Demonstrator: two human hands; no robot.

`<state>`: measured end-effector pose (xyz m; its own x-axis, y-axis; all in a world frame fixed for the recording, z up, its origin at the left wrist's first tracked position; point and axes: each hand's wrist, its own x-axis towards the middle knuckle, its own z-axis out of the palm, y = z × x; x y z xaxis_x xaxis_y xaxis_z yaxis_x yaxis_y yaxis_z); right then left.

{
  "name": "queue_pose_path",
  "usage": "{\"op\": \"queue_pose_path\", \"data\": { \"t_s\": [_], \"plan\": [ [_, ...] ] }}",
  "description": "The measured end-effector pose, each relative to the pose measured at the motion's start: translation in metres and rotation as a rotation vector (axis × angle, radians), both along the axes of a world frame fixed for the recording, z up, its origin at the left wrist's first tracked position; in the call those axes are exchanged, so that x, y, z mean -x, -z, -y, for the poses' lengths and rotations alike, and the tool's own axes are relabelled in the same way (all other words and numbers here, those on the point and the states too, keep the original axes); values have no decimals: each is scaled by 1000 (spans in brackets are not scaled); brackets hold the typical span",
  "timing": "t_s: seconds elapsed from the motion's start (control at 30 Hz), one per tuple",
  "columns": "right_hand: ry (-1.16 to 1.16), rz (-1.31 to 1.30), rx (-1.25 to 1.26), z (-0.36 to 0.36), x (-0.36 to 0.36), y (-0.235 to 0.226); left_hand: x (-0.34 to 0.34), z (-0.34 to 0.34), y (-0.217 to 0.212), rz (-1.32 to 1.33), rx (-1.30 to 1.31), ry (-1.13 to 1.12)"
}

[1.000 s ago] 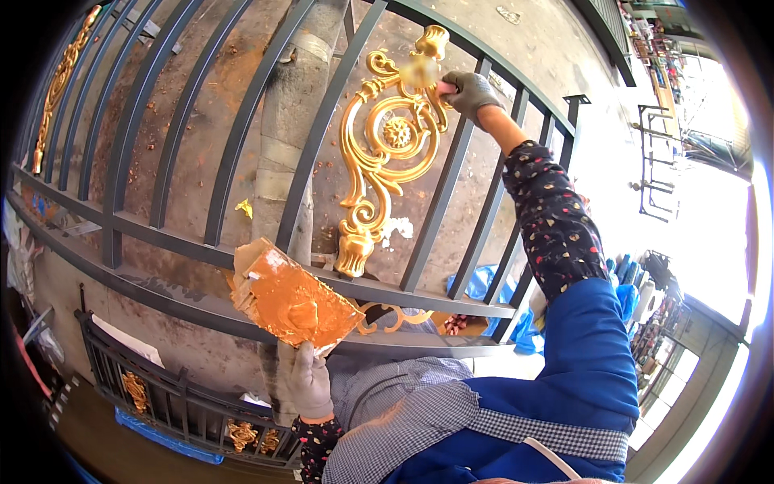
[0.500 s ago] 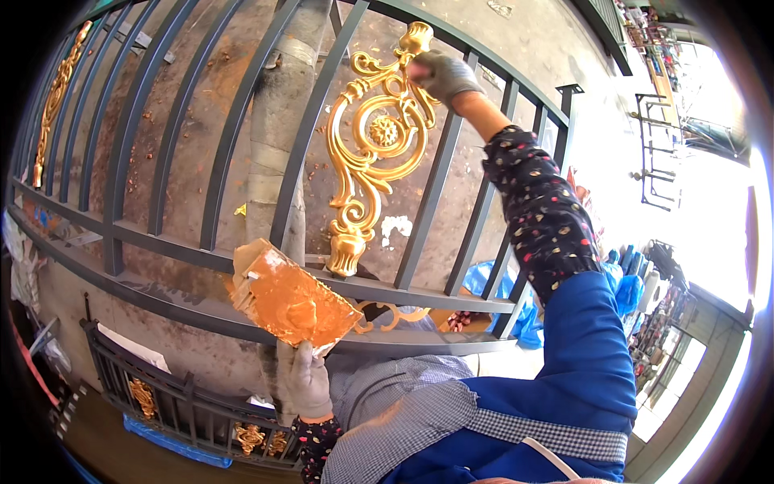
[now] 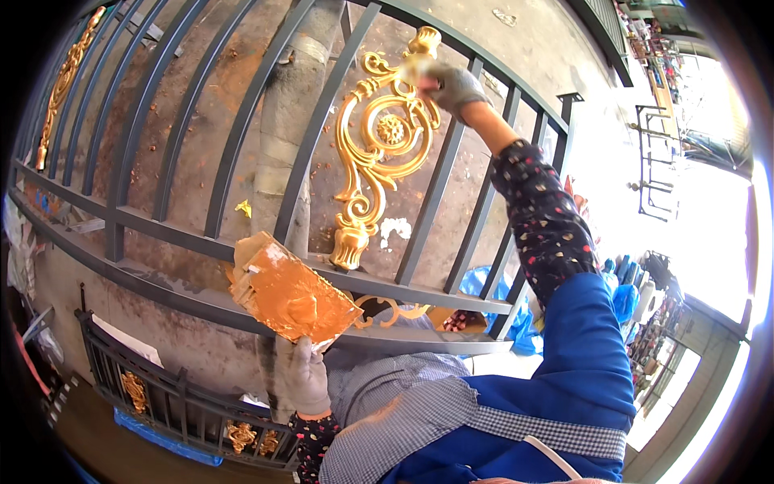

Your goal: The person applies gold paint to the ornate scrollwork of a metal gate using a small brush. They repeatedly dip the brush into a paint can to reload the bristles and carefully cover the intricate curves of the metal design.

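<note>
My gloved left hand (image 3: 307,379) grips the lower edge of a piece of cardboard (image 3: 292,298) smeared with thick orange-brown paint. This cardboard is held tilted above the lower rails of a dark grey metal railing (image 3: 173,234). Farther off, my gloved right hand (image 3: 456,89) is at the upper end of a gold scroll ornament (image 3: 390,129) set between the bars. Its fingers are closed around something pale and blurred that meets the gold surface; I cannot make out its kind. A rosette sits in the ornament's middle, and a fluted cup forms each end.
Another gold ornament (image 3: 68,89) stands between bars at the far left. Below lies a second dark railing (image 3: 189,403) with gold pieces. Blue plastic sheeting (image 3: 528,332) lies under the railing's right end. Black metal frames (image 3: 651,161) and heaped goods are at the right.
My right hand has shifted slightly right and down along the top of the gold ornament. The cardboard stays in my left hand, nearly still. The whole view has shifted a little.
</note>
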<state>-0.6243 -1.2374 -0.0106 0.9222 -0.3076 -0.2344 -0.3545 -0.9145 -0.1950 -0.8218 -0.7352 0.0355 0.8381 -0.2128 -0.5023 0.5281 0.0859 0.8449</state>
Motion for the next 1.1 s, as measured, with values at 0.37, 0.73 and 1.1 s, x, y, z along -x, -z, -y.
{"op": "queue_pose_path", "data": {
  "t_s": [0.37,0.73,1.1],
  "plan": [
    [73,13,-205,0,28,9,5,3,-2,45,12,-44],
    [42,62,-64,-11,51,21,4,-6,-5,361,-421,226],
    [-175,141,-275,-105,46,37,7,-7,-13,-208,283,-166]
  ]
}}
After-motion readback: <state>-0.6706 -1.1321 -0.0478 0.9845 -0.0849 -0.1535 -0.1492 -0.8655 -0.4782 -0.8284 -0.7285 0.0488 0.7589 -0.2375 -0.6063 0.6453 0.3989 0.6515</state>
